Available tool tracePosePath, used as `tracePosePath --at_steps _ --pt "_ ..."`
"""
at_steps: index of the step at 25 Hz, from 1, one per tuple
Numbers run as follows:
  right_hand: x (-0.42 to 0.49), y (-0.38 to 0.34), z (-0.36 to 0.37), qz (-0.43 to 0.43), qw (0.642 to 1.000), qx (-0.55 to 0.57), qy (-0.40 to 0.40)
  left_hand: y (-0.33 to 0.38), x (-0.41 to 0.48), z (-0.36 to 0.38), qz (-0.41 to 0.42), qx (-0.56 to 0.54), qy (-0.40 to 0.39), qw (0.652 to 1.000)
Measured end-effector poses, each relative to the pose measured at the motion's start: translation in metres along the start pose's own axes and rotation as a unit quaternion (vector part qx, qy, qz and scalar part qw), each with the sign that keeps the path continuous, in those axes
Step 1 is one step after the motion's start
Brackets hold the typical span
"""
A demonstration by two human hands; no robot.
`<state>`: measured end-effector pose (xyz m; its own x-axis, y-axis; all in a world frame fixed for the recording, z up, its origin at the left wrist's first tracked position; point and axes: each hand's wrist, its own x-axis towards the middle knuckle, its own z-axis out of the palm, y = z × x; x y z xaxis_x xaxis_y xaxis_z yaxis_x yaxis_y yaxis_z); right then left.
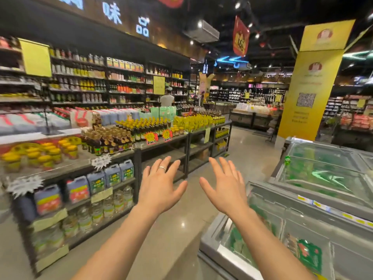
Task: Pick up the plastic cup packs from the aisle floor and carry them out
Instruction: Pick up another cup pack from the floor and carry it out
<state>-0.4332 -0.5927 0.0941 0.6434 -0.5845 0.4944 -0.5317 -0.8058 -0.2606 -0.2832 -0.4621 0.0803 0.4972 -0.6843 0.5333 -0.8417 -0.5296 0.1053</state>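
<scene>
My left hand (pixel 160 185) and my right hand (pixel 225 187) are both stretched out in front of me at chest height, palms down, fingers spread, holding nothing. A ring sits on one finger of the left hand. Below and beyond them runs the shiny beige aisle floor (pixel 240 152). No plastic cup packs show anywhere in this view.
A low shelf unit (pixel 139 150) stacked with sauce bottles and oil jugs lines the left side. Glass-topped chest freezers (pixel 314 201) stand on the right. A yellow pillar (pixel 308 91) rises at the right rear. A person (pixel 167 99) stands far down the left aisle.
</scene>
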Motion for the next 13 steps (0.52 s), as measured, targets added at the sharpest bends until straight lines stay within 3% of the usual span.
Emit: tracePosePath --at_steps 13 --pt "0.01 -0.329 0.075 -0.133 0.985 0.11 -0.018 -0.299 -0.107 -0.151 -0.143 0.134 0.038 0.98"
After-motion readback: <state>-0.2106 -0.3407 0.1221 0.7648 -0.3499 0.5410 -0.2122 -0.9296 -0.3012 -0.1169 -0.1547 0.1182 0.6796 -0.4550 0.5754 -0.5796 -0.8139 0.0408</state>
